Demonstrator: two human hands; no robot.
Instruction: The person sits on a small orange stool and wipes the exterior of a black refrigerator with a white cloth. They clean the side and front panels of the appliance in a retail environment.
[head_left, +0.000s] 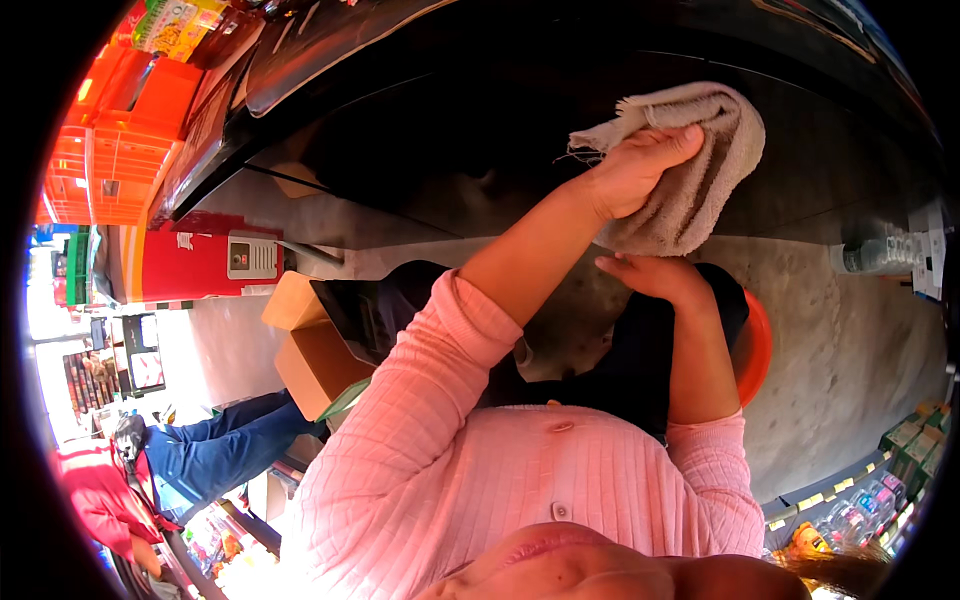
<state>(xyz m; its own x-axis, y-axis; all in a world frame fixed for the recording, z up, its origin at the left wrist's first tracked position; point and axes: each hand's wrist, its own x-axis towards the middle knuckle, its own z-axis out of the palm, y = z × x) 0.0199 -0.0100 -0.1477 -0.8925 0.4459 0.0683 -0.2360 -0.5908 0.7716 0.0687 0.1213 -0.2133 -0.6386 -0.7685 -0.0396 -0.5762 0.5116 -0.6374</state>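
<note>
My left hand (651, 161) grips a folded greyish-beige towel (720, 172) with a frayed edge, its thumb lying over the cloth. The towel is held up in front of a large dark, glossy surface (525, 97). Just below the towel's lower edge is my right hand (660, 276), palm partly turned up, with its fingers extended and nothing seen in its grasp. Whether its fingers touch the cloth cannot be told. My dark-trousered knees are bent beneath my arms. Beside the right knee, an orange-red plastic basin (757, 349) shows in part.
An open cardboard box (319, 367) stands left of me, near a red box (187, 262) and stacked orange crates (112, 157). Another person in blue trousers (225, 450) is at lower left. Plastic bottles (881, 255) stand at right; shelved goods (862, 510) line the lower right.
</note>
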